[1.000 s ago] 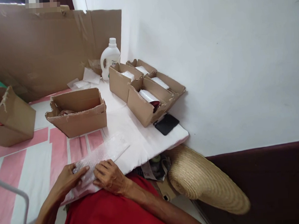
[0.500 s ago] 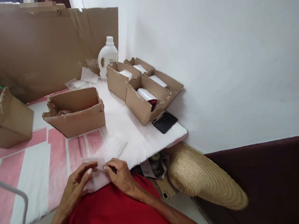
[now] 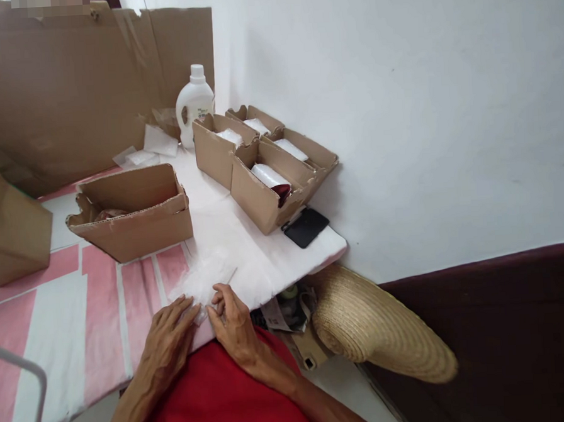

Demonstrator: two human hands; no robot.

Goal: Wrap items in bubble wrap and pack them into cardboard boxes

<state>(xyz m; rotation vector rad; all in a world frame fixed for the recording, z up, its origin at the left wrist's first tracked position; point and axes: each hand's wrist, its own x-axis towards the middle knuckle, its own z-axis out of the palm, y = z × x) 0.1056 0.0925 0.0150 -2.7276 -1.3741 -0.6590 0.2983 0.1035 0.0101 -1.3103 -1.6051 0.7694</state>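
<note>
- Far left: I note a box (image 3: 16,234) on the pink-and-white cloth (image 3: 55,311), with a bent grey tube (image 3: 42,379) nearer the camera.
- Behind: a tall cardboard board (image 3: 68,96) stands upright.
- Left of centre: an open box (image 3: 144,229) holds contents I cannot identify.
- Left hand (image 3: 169,333): fingers extended and close together, tips at the wrap; whether they pinch it, I cannot tell.
- Wrap (image 3: 203,279): clear, flat on the cloth near the table's front edge, reaching between both hands.
- Beyond it: pale sheets (image 3: 160,140) lie beside a white bottle (image 3: 194,108).
- Right hand (image 3: 233,320): fingers bent, thumb and forefinger at the wrap; I cannot tell whether they close on it.
- Right: four boxes (image 3: 250,200) stand clustered, each with a white packet (image 3: 267,174) inside; a black slab (image 3: 306,227) lies just beside them.
- Far right: a straw hat (image 3: 382,325) sits below the table's edge.
</note>
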